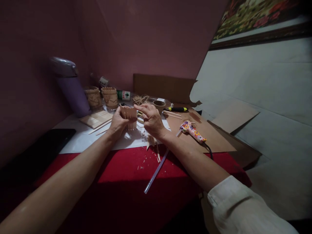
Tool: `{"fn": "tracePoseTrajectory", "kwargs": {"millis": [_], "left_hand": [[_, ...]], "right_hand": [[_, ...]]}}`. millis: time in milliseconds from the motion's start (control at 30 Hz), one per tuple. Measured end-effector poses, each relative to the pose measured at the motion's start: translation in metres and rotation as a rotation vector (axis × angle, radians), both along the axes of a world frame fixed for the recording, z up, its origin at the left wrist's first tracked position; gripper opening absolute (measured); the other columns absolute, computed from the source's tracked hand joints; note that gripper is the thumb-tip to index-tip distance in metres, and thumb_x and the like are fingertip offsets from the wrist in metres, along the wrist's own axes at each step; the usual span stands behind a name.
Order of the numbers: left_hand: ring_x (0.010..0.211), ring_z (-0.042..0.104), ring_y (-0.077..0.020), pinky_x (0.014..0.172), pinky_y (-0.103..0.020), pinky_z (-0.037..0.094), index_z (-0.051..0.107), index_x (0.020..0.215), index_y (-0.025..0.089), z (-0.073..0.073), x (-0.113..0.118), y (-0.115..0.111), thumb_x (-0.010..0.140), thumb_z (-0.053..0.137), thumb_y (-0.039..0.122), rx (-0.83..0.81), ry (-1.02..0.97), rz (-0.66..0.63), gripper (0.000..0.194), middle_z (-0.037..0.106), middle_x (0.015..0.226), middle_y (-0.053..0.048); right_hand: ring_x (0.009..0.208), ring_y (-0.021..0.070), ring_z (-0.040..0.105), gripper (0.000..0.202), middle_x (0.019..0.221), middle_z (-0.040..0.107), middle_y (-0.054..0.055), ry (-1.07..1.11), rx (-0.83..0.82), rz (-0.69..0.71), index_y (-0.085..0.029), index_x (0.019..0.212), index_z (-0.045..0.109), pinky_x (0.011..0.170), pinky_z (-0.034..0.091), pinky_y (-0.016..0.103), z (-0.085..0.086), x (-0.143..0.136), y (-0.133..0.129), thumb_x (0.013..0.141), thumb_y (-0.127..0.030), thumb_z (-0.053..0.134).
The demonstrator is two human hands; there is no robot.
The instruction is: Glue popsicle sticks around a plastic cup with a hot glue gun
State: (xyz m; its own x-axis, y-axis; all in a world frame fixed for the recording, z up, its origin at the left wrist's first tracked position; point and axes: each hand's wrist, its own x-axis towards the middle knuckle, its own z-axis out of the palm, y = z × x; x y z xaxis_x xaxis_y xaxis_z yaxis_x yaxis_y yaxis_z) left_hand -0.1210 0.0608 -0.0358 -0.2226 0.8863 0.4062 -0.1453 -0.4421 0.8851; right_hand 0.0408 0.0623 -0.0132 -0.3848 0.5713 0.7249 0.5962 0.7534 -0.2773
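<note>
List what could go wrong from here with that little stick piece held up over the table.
1. The stick piece is held only at its edges by the left hand and right hand; a hard squeeze might crack its joints.
2. The glue gun lies close beside the right forearm, cord trailing off the cardboard; an elbow could snag it, and if it is hot, burn.
3. The clear glue stick reaches toward the near edge of the red cloth and may roll off.

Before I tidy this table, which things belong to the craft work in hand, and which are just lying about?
In hand:
- stick panel, held by left hand and right hand
- glue gun
- glue stick
- loose sticks
- two finished stick cups

Lying about:
- purple flask
- black phone
- cardboard sheets
</note>
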Motion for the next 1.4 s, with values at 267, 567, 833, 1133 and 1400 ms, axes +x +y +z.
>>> {"fn": "tracePoseTrajectory", "kwargs": {"millis": [267,567,833,1133,1400], "left_hand": [[0.073,0.056,-0.0143,0.065,-0.026,0.046,0.057,0.094,0.019,0.002,0.0006,-0.0034,0.039,0.085,0.016,-0.033,0.002,0.016,0.062,0.062,0.083,0.002],[0.073,0.056,-0.0152,0.063,-0.026,0.046,0.054,0.094,0.021,0.001,-0.0002,-0.0038,0.041,0.083,0.016,-0.026,0.006,0.001,0.06,0.061,0.084,0.002],[0.074,0.058,-0.0151,0.064,-0.027,0.047,0.057,0.095,0.02,-0.0016,-0.0004,-0.002,0.044,0.082,0.012,-0.019,-0.008,-0.011,0.058,0.062,0.085,0.001],[0.074,0.057,-0.0153,0.065,-0.028,0.046,0.056,0.094,0.02,-0.003,-0.0014,0.0025,0.041,0.081,0.01,-0.01,-0.012,0.002,0.059,0.062,0.084,0.001],[0.072,0.055,-0.0146,0.062,-0.026,0.046,0.056,0.092,0.02,-0.0002,0.0015,-0.002,0.042,0.085,0.016,-0.02,0.037,0.004,0.058,0.061,0.082,0.002]], "right_hand": [[0.115,0.023,0.051,0.057,0.124,0.059,0.006,0.068,-0.013,0.029,-0.031,0.129,0.062,0.1,0.043,0.043,0.0035,0.0022,0.002,0.081,-0.003,0.046],[0.117,0.0257,0.048,0.055,0.127,0.057,0.007,-0.035,0.058,-0.026,-0.033,0.129,0.063,0.098,0.042,0.045,0.0045,0.0029,0.0006,0.084,-0.005,0.046],[0.119,0.0262,0.048,0.058,0.127,0.058,0.008,-0.047,0.068,-0.031,-0.032,0.127,0.064,0.096,0.041,0.045,0.0034,0.0024,0.0012,0.08,-0.002,0.046],[0.118,0.0266,0.048,0.053,0.127,0.058,0.007,-0.031,0.055,-0.04,-0.032,0.121,0.067,0.096,0.041,0.046,0.0065,0.0019,-0.0003,0.08,-0.003,0.048],[0.113,0.0254,0.049,0.054,0.124,0.059,0.008,0.015,0.064,-0.034,-0.028,0.121,0.068,0.097,0.043,0.044,0.0036,0.0034,0.0011,0.08,-0.002,0.046]]}}
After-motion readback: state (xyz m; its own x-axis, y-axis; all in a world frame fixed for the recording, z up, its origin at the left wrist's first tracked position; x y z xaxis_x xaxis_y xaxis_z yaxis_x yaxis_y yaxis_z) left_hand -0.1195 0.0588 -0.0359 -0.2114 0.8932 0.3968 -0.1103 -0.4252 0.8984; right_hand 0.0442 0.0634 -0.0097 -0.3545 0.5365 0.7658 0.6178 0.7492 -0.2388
